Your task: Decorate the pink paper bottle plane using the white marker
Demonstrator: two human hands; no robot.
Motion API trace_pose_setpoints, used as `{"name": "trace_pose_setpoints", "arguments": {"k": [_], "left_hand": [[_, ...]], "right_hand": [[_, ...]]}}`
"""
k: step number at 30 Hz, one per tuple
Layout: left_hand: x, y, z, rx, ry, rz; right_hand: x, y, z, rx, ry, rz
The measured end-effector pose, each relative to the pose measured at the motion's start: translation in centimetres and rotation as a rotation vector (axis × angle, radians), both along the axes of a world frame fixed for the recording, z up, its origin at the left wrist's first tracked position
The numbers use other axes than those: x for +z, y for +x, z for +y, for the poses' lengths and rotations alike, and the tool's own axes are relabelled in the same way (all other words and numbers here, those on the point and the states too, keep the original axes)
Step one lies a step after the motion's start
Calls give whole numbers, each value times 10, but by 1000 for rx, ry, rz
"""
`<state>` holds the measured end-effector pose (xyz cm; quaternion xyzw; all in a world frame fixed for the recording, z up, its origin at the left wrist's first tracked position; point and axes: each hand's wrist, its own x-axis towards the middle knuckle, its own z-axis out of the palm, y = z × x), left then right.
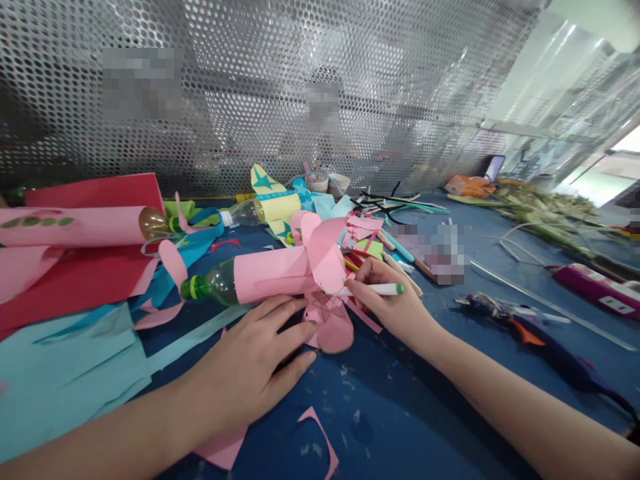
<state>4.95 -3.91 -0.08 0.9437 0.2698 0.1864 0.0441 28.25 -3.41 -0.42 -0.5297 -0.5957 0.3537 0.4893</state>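
Note:
A plastic bottle wrapped in pink paper (pixel 270 273) lies on its side on the blue table (pixel 400 413), green cap to the left, with pink paper wings at its right end. My left hand (pixel 255 363) lies flat with fingers spread, pressing the lower pink wing (pixel 333 327) near the bottle. My right hand (pixel 390 297) is closed on a white marker with a green end (pixel 377 289), its tip against the pink wing where a star outline shows.
Red, pink and teal paper sheets (pixel 75 287) pile up at the left. Another bottle craft in yellow and blue (pixel 273 207) lies behind. A glue gun (pixel 530 340) and a purple power strip (pixel 600 290) lie right. A perforated metal screen (pixel 300 80) backs the table.

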Motion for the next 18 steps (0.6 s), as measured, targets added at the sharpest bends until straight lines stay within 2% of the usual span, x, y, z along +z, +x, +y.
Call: {"name": "trace_pose_setpoints", "arguments": {"k": [18], "left_hand": [[5,2,1,1,-2,36]], "right_hand": [[1,-2,1,14,9,-32]]}}
